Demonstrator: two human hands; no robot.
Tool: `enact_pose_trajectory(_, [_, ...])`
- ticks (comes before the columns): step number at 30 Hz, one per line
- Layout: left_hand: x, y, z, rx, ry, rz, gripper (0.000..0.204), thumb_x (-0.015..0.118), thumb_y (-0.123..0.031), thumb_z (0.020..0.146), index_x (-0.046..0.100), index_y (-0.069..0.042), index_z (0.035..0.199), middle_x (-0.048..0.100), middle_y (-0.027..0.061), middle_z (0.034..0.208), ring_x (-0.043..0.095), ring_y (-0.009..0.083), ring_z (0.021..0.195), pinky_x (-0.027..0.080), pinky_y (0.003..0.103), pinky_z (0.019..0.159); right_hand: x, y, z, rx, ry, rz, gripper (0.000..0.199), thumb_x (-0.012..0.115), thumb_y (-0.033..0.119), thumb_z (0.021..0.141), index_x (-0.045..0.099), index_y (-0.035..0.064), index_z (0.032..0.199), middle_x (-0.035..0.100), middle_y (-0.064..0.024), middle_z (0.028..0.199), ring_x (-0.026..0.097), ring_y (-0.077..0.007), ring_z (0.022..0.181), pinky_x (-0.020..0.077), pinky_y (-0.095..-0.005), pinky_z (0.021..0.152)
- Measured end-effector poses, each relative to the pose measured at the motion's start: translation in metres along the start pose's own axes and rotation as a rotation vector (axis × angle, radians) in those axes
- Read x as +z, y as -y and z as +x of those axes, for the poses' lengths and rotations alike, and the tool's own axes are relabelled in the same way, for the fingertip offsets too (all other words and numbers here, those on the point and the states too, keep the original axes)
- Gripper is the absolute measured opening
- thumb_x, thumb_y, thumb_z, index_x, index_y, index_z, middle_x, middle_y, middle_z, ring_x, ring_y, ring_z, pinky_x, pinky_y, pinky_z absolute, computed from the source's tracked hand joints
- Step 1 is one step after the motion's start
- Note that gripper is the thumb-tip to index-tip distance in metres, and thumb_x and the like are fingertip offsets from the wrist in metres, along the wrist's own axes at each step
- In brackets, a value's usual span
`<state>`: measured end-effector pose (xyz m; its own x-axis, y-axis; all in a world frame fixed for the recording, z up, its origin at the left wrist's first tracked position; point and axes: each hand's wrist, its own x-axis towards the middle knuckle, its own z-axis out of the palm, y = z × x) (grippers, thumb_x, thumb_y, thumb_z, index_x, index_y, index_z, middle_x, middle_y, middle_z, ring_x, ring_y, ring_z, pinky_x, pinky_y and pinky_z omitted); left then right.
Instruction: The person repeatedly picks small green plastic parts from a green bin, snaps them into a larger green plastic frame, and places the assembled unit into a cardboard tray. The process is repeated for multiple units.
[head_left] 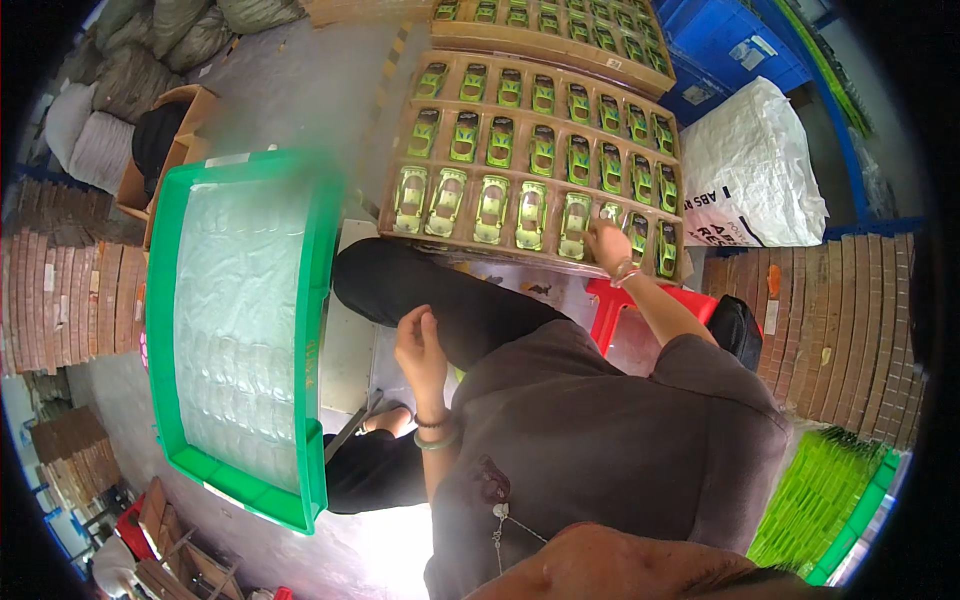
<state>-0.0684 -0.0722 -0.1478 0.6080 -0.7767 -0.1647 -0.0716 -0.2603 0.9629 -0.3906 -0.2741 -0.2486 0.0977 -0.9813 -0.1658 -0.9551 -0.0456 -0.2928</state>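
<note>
My right hand (607, 248) reaches to the near row of a brown compartment tray (450, 241). Its fingers close on the near end of a green toy car body (611, 213) in that row. Left of it lies a paler green car body (575, 224); to its right are darker ones. Rows of similar car bodies fill the tray, each in its own compartment. My left hand (421, 350) is raised above my lap, between the tray and a green crate. Its fingers are curled together, and whatever they hold, if anything, is hidden.
The green crate (162, 330) at left holds clear plastic sheeting (235, 290). Another tray of car bodies (560, 40) lies beyond mine. At right stand a white sack (750, 170), blue bins (735, 50) and stacked brown trays (845, 330). A red stool (604, 318) is beneath the tray's near edge.
</note>
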Motion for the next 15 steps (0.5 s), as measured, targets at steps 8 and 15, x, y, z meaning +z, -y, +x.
enact_pose_trajectory(8, [-0.006,0.005,-0.007,0.02,-0.058,-0.03,0.02,0.057,-0.015,0.095,0.064,0.001,0.104,0.067,0.0098,0.094,0.062,0.0151,0.082,0.049,0.027,0.071,-0.021,-0.064,0.004,0.114,-0.039,-0.115,0.035,0.059,0.021,0.084,0.052,0.0078,0.116,0.063,-0.023,0.101,0.064,-0.0389,0.092,0.0528,-0.0477,0.076])
enact_pose_trajectory(15, [-0.001,0.005,-0.006,0.087,-0.035,0.069,0.017,0.059,-0.015,0.093,0.065,-0.002,0.102,0.066,0.0131,0.087,0.064,0.0184,0.075,0.049,0.03,0.067,-0.023,-0.148,0.021,-0.244,0.026,-0.14,0.042,0.072,0.012,0.067,0.062,0.0037,0.107,0.065,-0.0201,0.103,0.062,-0.0363,0.094,0.0496,-0.0462,0.084])
